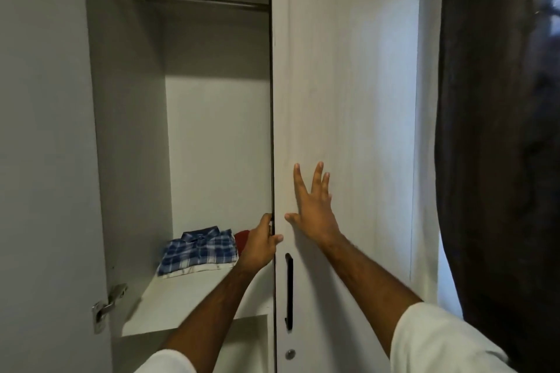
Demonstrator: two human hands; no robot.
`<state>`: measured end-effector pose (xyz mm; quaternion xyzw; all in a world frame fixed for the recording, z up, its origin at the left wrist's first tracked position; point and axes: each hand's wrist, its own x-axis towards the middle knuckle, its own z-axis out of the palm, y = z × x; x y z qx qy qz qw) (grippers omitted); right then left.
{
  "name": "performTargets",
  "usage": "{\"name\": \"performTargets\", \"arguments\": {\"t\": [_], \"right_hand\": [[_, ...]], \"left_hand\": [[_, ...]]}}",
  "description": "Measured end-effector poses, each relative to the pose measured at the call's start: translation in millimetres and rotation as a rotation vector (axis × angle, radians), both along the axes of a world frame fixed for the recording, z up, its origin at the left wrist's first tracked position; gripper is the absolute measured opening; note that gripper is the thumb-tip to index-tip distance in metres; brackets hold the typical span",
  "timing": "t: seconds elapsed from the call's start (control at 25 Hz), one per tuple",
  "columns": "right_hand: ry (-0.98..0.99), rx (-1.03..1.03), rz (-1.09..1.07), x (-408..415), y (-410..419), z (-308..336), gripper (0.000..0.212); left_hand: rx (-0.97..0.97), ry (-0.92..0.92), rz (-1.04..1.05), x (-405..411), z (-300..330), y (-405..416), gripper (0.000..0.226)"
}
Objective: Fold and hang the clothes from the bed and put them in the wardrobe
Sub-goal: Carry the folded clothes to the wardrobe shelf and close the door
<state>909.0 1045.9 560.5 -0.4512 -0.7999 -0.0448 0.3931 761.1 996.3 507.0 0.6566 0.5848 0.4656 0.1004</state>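
Both hands on the wardrobe door (348, 100): left hand (259, 247) grips its edge beside the folded shirts (198, 251); right hand (313, 206) pressed flat

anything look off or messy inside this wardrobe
Nothing stands out. The blue plaid shirt lies folded on a small stack on the shelf, a red item behind it. The hanging rail is bare. The left hand grips the door edge; the right hand presses flat on it.
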Motion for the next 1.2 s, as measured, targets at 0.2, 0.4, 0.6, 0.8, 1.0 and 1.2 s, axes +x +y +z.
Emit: {"name": "performTargets", "arguments": {"t": [0.2, 0.4, 0.6, 0.8, 1.0, 1.2], "right_hand": [[-0.080, 0.063, -0.118, -18, 30, -8, 0.133], [-0.080, 0.068, -0.118, -16, 38, -8, 0.133], [-0.044, -0.129, 0.020, -11, 6, 6, 0.114], [-0.092, 0.022, 0.316, -54, -81, -7, 0.094], [-0.072, 0.067, 0.590, -99, -186, -6, 0.087], [-0.126, 0.132, 0.870, -149, -291, -22, 0.085]], "left_hand": [[-0.032, -0.005, 0.012, -20, 0, 36, 0.042], [-0.005, 0.034, 0.010, -23, -1, 45, 0.041], [0.135, 0.120, 0.129, -31, -12, -15, 0.038], [0.387, 0.311, 0.435, -53, 1, -138, 0.044], [0.592, 0.632, 0.786, -51, 13, -283, 0.048], [0.667, 0.734, 1.189, -82, 41, -404, 0.060]]}}
